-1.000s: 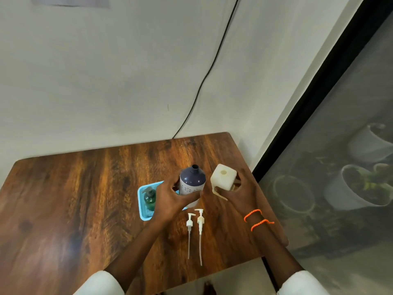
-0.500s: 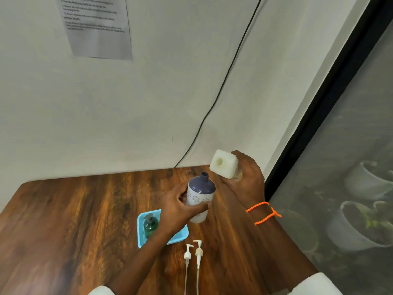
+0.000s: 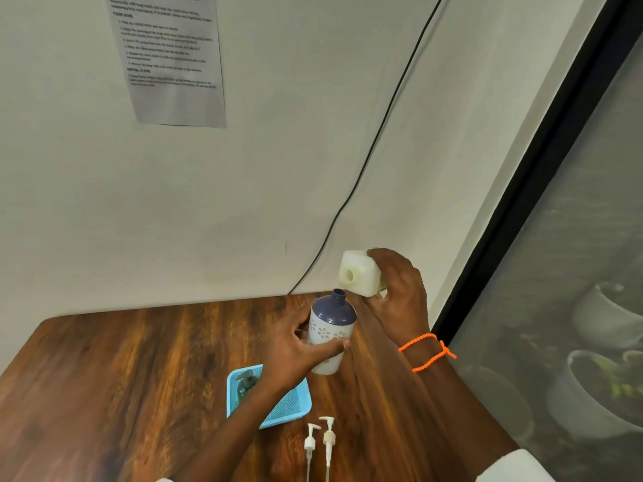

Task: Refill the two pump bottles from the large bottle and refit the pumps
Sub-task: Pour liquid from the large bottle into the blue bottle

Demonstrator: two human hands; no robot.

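Note:
My left hand (image 3: 295, 349) grips a white pump bottle with a navy top (image 3: 330, 325), held upright above the table with its neck open. My right hand (image 3: 400, 293) holds the large cream bottle (image 3: 360, 276) tipped on its side, its open mouth facing left just above and to the right of the pump bottle's neck. A small green bottle (image 3: 246, 386) lies in the blue tray (image 3: 288, 405), partly hidden by my left forearm. Two white pumps (image 3: 320, 443) with long tubes lie side by side on the wood near the front edge.
The wooden table (image 3: 121, 377) stands against a pale wall with a printed sheet (image 3: 170, 60) and a black cable (image 3: 375, 140). To the right, a dark window frame (image 3: 522, 203) and glass with plant pots behind it.
Both bottles have risen off the table. The large bottle has tilted further onto its side, with its mouth closer to the pump bottle's neck. The camera has tipped upward.

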